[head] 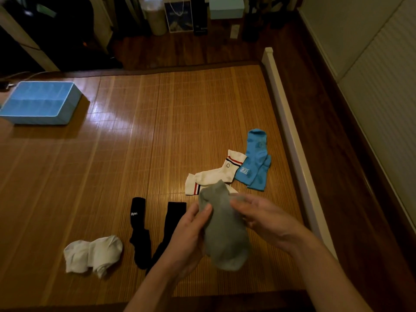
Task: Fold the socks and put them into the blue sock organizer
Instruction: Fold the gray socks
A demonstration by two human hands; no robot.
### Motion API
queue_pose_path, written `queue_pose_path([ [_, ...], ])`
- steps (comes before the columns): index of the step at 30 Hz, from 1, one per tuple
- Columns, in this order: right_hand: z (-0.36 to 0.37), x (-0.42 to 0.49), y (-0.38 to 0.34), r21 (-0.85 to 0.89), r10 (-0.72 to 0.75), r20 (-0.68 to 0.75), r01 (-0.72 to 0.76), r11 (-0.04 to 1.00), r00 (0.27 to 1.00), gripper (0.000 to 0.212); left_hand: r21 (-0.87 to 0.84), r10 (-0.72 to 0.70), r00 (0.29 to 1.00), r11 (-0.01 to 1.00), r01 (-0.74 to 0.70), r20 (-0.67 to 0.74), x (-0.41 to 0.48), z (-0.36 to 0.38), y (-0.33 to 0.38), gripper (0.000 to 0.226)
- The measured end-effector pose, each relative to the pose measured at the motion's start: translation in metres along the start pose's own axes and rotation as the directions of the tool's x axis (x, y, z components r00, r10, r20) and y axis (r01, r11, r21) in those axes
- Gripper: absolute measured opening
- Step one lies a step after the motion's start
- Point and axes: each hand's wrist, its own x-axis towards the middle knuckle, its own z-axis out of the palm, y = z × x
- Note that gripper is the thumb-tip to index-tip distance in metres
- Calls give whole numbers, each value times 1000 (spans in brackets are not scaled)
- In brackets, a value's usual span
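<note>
Both hands at work on a grey sock (222, 239), held above the near part of the bamboo mat (157, 131). My left hand (191, 233) grips the sock from its left side: the thumb is pressed on top and the other fingers are curled beneath the fabric. My right hand (258, 215) meets the sock from its right side, and its fingers (238, 202) are curled onto the upper edge, clamped on the cloth. Whether I hold one sock or a stacked pair cannot be told. Just beyond the grey sock, partly covered by it, lie the white socks with red and navy stripes (213, 176). Farther beyond and to its right, touching the striped ones, lie the light blue socks (254, 163). Just left of the grey sock lie the black socks (139, 230), one marked "Bgw.", and farther left again a crumpled pair of plain white socks (92, 253). The blue sock organizer (40, 120) stands well apart from the grey sock, far to its left and beyond, open side up, with its dividers showing.
</note>
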Motion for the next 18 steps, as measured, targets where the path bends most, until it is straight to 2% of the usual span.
queue_pose_path([
  [2,6,-2,6,-25,13,10,-13,1000,1000,58,19,17,999,1000,-17,-32,1,1,0,34],
  [3,10,-2,9,-22,0,-23,-1,1000,1000,56,29,24,999,999,-23,-42,1,2,0,35],
  [6,20,2,16,117,-39,-141,56,992,989,49,44,22,999,999,-21,-28,0,4,-1,44],
  [12,31,4,20,266,-188,-201,238,934,961,30,48,18,999,999,-16,-36,0,6,-3,43],
  [14,32,4,21,228,-209,-230,261,938,951,29,73,21,999,997,-18,-34,-1,8,-1,40],
  [18,31,5,22,0,-316,-297,331,944,901,24,95,14,998,995,-8,-57,-1,10,1,35],
])
